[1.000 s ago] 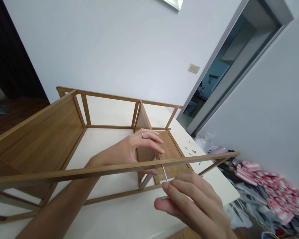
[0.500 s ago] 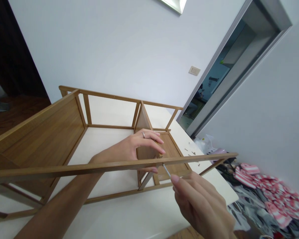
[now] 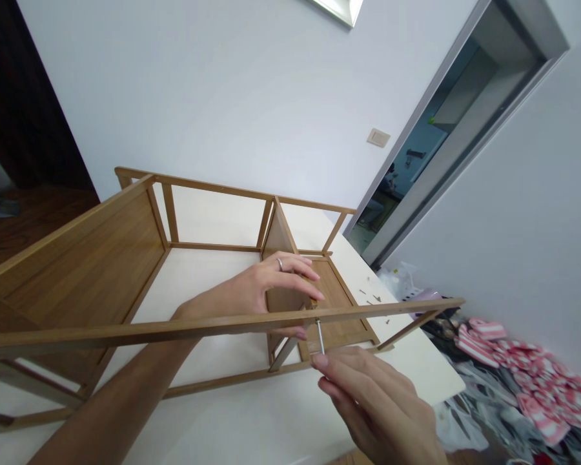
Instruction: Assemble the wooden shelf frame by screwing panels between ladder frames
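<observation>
A wooden shelf frame (image 3: 174, 325) lies on its side on a white table. My left hand (image 3: 268, 279) reaches behind the near rail and grips the end of the middle shelf panel (image 3: 285, 298) where it meets that rail. Its fingers lie over the panel's edge, and the thumb shows below the rail. In my right hand (image 3: 372, 394), closed between thumb and fingers, is a thin silver hex key (image 3: 320, 337). Its far end meets a bolt (image 3: 317, 321) on the outer face of the near rail. The part inside my fingers is hidden.
Several small screws (image 3: 374, 298) lie on the white table (image 3: 252, 420) beyond the frame's right end. Clothes (image 3: 537, 374) and plastic bags are heaped at the right. A wall (image 3: 223, 97) stands behind the table, and a doorway (image 3: 392, 187) opens at the back right.
My right hand has moved left and slightly down, swinging the hex key from a slant to nearly upright in view. My left hand and the frame stay almost where they were.
</observation>
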The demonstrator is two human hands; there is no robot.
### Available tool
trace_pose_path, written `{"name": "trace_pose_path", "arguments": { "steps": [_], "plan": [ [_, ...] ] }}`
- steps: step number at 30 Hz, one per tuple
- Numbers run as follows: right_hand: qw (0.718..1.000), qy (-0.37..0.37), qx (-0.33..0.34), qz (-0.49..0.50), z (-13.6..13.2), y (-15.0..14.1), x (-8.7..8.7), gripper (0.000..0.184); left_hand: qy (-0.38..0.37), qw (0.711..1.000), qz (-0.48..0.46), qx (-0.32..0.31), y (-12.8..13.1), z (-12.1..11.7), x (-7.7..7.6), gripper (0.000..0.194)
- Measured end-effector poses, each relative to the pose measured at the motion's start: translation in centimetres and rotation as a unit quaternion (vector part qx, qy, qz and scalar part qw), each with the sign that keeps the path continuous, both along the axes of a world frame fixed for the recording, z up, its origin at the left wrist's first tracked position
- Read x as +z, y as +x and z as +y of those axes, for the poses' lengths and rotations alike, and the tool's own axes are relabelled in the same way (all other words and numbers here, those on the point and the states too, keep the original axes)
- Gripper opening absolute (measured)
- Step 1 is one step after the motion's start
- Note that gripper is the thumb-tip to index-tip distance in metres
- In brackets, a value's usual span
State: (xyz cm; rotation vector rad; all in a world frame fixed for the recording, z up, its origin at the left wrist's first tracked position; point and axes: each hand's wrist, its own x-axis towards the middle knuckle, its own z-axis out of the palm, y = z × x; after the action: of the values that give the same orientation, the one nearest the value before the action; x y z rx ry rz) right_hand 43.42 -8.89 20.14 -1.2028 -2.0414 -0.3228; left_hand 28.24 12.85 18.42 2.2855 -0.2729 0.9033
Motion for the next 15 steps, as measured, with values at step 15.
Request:
{"name": "trace_pose_path", "arguments": {
  "steps": [15],
  "plan": [
    [0.991,0.076,-0.09,-0.067,-1.4,0.2,-0.7,0.038,-0.002,1.0,0.008,-0.007,0.0,0.0,0.0,0.043]
  ]
}}
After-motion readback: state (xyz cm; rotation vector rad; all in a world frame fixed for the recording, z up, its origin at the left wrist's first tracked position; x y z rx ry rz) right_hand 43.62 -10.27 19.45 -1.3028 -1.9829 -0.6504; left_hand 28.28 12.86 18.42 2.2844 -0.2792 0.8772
